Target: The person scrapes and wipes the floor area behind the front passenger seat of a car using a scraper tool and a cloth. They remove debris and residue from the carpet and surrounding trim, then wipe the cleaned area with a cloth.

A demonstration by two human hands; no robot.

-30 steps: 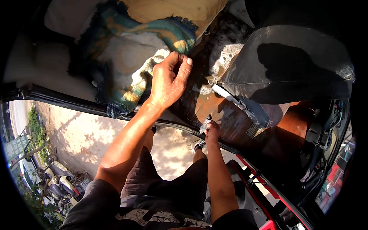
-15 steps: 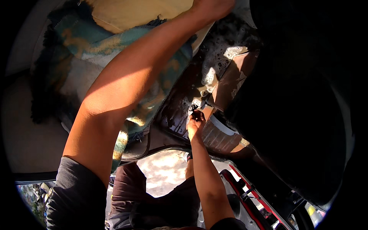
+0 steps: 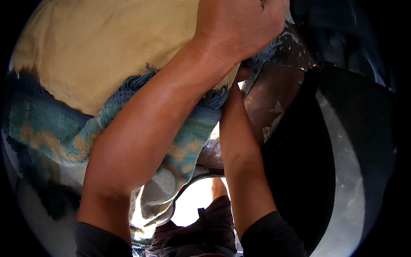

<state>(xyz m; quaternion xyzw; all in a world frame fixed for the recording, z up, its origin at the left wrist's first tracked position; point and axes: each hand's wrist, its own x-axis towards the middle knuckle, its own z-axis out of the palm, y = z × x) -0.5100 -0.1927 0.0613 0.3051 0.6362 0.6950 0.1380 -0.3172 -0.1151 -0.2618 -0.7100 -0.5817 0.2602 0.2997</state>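
My left hand (image 3: 246, 28) is at the top edge, beyond the edge of the tan seat (image 3: 128, 38). It looks curled into a fist, but its fingers are partly cut off and what they may hold does not show. Below its wrist is my right hand (image 3: 244, 72), in shadow and mostly hidden behind the left one and the seat edge. Its fingers cannot be seen. Foam (image 3: 263, 58) clings to the brown, bare floor panel (image 3: 267, 92) beside the right hand. The paint there is chipped.
A fringed green, blue and tan towel (image 3: 171, 154) drapes over the seat under my left forearm. To the right stands a black and grey panel (image 3: 342, 162). Below, bright ground (image 3: 195, 201) shows past the door sill, beside my dark trousers (image 3: 192, 235).
My view has moved closer in over the seat. My right hand, earlier in plain view with a black scrubbing thing on the foamy floor, has reached farther forward, out of clear sight.
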